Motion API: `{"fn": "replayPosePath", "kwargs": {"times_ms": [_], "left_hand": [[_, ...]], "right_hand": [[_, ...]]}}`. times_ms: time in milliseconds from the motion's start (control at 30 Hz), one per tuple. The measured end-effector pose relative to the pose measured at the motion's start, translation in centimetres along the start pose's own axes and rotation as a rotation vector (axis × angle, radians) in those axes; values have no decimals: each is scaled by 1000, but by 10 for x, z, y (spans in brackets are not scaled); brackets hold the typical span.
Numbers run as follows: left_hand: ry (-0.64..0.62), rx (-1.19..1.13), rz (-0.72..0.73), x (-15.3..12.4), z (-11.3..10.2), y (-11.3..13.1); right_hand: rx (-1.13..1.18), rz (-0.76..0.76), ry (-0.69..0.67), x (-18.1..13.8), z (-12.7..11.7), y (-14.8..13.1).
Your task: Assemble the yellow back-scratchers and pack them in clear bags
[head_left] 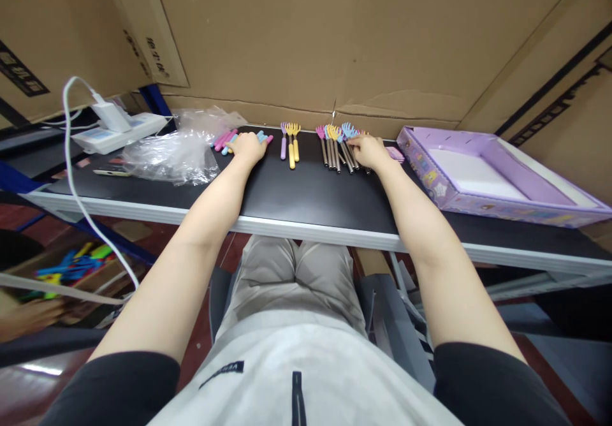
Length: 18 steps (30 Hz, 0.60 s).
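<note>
My left hand (249, 148) lies over a pile of pink, blue and yellow plastic handles (224, 140), its fingers curled down among them. The fingertips are partly hidden. With its fingers pinched together, my right hand (369, 150) is at a bunch of metal-rod back scratchers (332, 148) with pink, yellow and blue claw heads. A blue-headed back scratcher (348, 130) is at its fingertips. Between the hands lie several back scratchers with handles fitted (291, 147), one purple and the others yellow, heads toward the cardboard.
Clear plastic bags (176, 155) lie left of the handles, beside a white power strip (125, 134) with a charger and cable. An open purple box (478, 199) stands at the right. Cardboard (325, 37) walls the back. Another person's hand (33, 317) is at lower left, near a carton of coloured parts (79, 263).
</note>
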<state>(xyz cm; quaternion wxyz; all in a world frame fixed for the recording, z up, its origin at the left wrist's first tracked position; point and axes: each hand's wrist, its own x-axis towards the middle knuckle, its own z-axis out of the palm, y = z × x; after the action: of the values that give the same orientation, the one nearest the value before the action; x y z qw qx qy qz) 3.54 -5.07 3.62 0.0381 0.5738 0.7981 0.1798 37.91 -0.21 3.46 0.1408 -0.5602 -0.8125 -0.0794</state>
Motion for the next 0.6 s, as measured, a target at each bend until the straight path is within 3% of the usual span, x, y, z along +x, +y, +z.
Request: {"fn": "replayPosePath", "kwargs": {"times_ms": [600], "left_hand": [[89,16,-8,-4,2,8]], "right_hand": [[-18,7,-20,-3,-5,-5]]}}
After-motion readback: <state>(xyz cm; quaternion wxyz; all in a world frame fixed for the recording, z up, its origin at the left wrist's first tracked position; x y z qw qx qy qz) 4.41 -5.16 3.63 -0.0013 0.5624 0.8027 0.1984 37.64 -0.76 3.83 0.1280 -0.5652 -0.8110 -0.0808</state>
